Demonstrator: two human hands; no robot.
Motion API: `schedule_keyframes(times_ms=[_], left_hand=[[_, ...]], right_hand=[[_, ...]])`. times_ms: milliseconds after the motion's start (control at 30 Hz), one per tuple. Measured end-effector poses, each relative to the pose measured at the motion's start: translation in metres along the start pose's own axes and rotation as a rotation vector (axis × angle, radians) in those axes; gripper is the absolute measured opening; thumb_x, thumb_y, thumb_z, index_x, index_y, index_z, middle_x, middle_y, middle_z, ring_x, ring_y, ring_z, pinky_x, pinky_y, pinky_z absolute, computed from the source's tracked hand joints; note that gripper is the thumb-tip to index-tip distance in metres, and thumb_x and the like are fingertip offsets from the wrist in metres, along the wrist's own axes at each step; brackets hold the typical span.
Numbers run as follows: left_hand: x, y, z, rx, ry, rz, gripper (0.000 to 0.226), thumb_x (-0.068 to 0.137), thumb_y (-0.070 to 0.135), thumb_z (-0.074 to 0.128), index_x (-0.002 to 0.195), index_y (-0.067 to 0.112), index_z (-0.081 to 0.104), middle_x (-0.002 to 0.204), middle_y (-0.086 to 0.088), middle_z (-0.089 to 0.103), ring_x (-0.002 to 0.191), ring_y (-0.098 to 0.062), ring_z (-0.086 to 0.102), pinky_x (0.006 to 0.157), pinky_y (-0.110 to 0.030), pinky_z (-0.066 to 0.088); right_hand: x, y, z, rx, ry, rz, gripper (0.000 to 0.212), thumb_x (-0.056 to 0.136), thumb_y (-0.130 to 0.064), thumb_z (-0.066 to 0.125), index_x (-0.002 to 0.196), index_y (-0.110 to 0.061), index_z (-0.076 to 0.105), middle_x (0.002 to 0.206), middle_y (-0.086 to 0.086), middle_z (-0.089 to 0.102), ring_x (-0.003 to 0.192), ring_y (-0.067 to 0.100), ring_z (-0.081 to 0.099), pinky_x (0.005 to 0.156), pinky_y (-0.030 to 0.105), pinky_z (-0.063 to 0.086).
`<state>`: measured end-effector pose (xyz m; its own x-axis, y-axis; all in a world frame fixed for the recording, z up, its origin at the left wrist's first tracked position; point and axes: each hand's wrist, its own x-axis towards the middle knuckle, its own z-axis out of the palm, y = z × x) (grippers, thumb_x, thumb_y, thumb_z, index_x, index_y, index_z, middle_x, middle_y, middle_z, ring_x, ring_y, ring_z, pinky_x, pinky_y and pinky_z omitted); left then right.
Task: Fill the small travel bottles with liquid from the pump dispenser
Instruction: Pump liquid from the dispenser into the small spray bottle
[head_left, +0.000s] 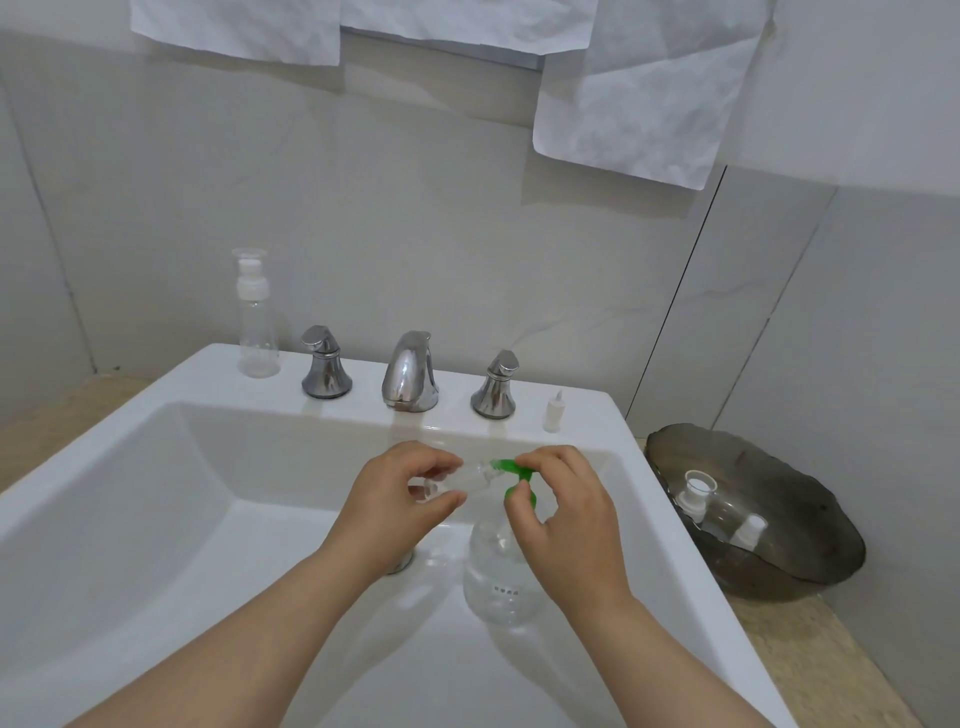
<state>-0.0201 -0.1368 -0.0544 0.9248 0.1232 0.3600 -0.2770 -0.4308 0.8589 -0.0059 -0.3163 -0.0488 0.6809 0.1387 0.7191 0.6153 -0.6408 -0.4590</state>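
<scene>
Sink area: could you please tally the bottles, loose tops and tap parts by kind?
Pump dispenser: 1
Travel bottles: 4
Loose white top: 1
Tap handles: 2
Tap spout: 1
Total: 9

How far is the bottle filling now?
Done: nothing that I can confirm; the tall bottle on the ledge looks empty. In hand: the left hand holds a small bottle at the green pump, which the right hand grips. Left: that bottle, the tall one, and two more bottles in the dark dish.
</scene>
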Motion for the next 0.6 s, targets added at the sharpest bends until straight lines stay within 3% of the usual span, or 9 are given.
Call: schedule_keyframes(times_ms=[600], left_hand=[[-0.0002, 0.0013, -0.0004, -0.003, 0.003, -0.01, 0.026, 0.074, 0.012, 0.079, 0.096, 0.024, 0.072, 0.092, 0.01, 0.064, 0.088, 0.001, 0.06, 0.083, -0.027, 0.055]], right_hand=[[0.0012, 0.0041, 0.0055, -0.105, 0.066, -0.022, 0.016, 0.079, -0.025, 0.05, 0.079, -0.014, 0.062, 0.079, -0.008, 0.055, 0.077, 0.011, 0.052, 0.064, 0.017, 0.039]])
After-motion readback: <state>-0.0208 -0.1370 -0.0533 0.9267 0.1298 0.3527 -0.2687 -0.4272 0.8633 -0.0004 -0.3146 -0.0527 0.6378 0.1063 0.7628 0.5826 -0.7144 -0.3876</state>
